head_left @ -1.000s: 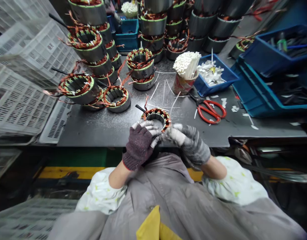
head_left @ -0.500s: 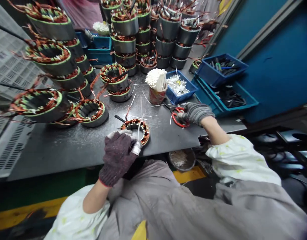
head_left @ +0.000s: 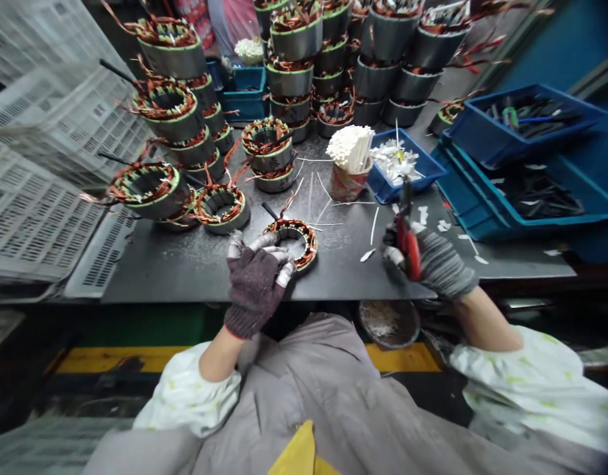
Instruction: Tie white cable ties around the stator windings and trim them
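A motor stator [head_left: 298, 237] with copper windings lies flat near the front edge of the dark workbench [head_left: 185, 270]. My left hand [head_left: 257, 277], in a dark knitted glove, grips its near rim with curled fingers. My right hand [head_left: 432, 260], in a grey glove, is closed round red-handled scissors [head_left: 408, 239] and holds them just above the bench, to the right of the stator, blades pointing away from me.
Stacks of wound stators [head_left: 169, 105] crowd the left and back of the bench. A cup of white sticks [head_left: 350, 165] and a small blue tray of white scraps [head_left: 400, 165] stand behind the scissors. Larger blue bins [head_left: 521, 165] sit at right; white plastic crates [head_left: 41, 171] at left.
My right hand left the stator, reached right to the red scissors on the bench, and has lifted them and brought them back toward me. My left hand stayed on the stator.
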`<state>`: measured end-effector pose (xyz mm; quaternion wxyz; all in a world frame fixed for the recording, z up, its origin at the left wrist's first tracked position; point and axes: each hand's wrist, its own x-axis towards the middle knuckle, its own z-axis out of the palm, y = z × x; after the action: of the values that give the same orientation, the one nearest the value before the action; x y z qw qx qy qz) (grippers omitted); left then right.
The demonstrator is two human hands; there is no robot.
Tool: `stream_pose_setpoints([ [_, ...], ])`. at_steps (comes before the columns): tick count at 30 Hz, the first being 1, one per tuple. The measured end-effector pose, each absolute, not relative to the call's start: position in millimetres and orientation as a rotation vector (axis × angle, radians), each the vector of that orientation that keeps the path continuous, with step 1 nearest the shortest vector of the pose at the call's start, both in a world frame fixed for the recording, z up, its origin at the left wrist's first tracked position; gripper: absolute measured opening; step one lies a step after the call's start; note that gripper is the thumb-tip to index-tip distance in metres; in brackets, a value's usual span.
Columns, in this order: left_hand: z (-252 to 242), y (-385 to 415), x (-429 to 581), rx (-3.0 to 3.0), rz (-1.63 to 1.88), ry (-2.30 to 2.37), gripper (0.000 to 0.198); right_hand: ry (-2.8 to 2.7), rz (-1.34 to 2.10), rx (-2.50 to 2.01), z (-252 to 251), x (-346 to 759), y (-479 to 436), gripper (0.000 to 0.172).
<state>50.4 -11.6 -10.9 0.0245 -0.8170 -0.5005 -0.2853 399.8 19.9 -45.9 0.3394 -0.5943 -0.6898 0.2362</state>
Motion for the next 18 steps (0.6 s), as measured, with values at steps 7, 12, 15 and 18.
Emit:
stream_pose_setpoints([
  [7,-13,-7,40,-2.531,-0.950,-1.491,0.008,-2.167,0.443,-1.531,-61,321,16,0.058],
  [12,-16,-10,42,-2.504,-0.919,-1.579,0.013,-2.415,0.324,-1.727,-32,295,21,0.069],
  [15,-17,-12,44,-2.484,-0.939,-1.593,0.013,-2.500,0.464,-1.949,-12,297,19,0.061],
  [18,-18,-14,45,-2.463,-0.946,-1.595,0.012,-2.441,0.486,-2.127,-2,298,22,0.059],
])
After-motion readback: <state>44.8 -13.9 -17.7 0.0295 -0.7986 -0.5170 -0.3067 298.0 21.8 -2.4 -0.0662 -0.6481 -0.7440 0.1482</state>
